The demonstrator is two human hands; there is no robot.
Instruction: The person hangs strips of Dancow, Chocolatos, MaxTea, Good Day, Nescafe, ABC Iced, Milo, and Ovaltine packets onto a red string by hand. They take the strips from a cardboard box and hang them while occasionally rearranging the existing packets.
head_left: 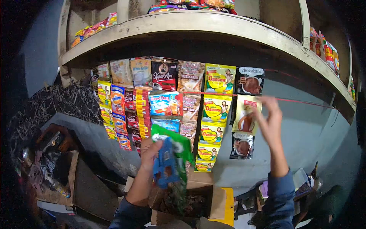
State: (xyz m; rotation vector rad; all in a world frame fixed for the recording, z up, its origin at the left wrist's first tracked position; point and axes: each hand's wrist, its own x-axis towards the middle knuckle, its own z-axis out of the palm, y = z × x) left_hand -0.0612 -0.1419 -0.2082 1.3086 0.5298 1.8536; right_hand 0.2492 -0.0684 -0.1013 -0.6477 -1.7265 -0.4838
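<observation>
My left hand [148, 154] is closed, thumb on top, around a bundle of sachet strips, one green [182, 147] and one blue [166, 164], which hang down over the middle of the view. On the right, my raised right hand [271, 120] has its thumb and forefinger apart at the right edge of a cream Max Tea sachet [246, 108]. That sachet hangs from a red string [297, 100]. Black Chocolatos sachets [249, 81] show above it and below it. Yellow Dancow sachets [215, 108] hang in a long strip between my hands.
More coffee and drink sachets [164, 74] hang on strings to the left. A curved wooden shelf [183, 21] with snack packs juts out overhead. Below me stands an opened cardboard box [218, 202] beside a yellow item [229, 206]. Clutter lies at lower left and right.
</observation>
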